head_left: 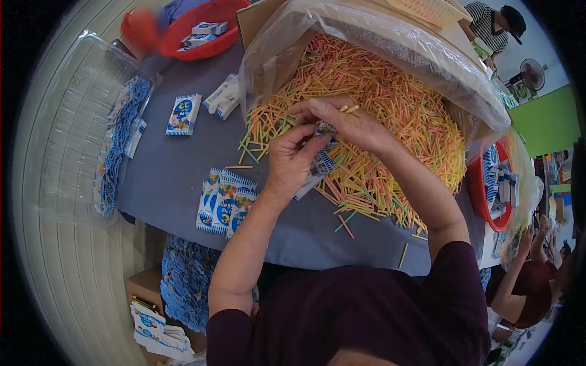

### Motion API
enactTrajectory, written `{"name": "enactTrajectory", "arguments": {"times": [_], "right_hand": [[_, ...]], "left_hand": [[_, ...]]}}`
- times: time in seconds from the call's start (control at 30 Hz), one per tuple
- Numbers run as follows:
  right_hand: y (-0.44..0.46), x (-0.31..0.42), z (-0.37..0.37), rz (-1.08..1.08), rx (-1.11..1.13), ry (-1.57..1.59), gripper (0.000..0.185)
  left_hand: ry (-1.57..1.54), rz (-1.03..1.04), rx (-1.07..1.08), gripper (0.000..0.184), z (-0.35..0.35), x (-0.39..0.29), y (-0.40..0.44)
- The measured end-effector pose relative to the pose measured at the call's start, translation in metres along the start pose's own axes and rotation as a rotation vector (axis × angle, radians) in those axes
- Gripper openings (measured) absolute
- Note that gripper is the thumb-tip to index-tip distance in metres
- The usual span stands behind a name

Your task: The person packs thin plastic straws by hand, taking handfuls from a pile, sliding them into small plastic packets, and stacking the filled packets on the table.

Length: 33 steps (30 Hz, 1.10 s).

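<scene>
My left hand (292, 154) is closed on a small blue-and-white packet (325, 129) in front of the heap of sticks. Close against it, my right hand (342, 119) curls over the packet's top, with a few yellow stick ends (350, 110) showing between its fingers. Another blue-and-white packet (317, 171) is just below my left hand. Pink, yellow and green sticks (378, 104) spill from a plastic-lined box (259, 58) onto the grey cloth. Several flat printed packets (224, 201) lie beside my left forearm.
Two packets (183, 114) (223, 97) lie left of the box. A clear tray (67, 134) holds blue packets at the far left. Red basins (229, 39) (500, 218) stand at the back left and right. Other people (488, 27) (526, 287) are at the right.
</scene>
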State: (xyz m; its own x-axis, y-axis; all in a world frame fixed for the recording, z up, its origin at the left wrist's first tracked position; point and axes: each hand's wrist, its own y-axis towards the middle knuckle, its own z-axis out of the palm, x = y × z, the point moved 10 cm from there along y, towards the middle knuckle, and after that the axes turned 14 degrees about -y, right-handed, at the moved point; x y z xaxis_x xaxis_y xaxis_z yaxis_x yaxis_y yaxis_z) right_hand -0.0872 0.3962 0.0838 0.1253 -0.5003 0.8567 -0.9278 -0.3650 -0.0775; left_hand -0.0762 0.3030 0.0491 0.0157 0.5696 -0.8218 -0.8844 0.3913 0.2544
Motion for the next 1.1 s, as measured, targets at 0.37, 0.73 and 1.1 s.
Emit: {"name": "enactTrajectory", "arguments": {"times": [0.37,0.73,1.1], "right_hand": [[-0.026,0.013,-0.054,-0.177,-0.401,0.062,0.03],[-0.043,0.048,-0.024,-0.205,-0.298,0.157,0.012],[-0.066,-0.002,0.044,-0.373,-0.097,-1.407,0.014]], "left_hand": [[-0.101,-0.2,-0.094,0.019,-0.015,0.007,-0.003],[0.078,-0.11,-0.042,0.019,-0.017,-0.012,-0.037],[0.485,0.407,0.171,0.027,-0.011,-0.078,-0.079]]}}
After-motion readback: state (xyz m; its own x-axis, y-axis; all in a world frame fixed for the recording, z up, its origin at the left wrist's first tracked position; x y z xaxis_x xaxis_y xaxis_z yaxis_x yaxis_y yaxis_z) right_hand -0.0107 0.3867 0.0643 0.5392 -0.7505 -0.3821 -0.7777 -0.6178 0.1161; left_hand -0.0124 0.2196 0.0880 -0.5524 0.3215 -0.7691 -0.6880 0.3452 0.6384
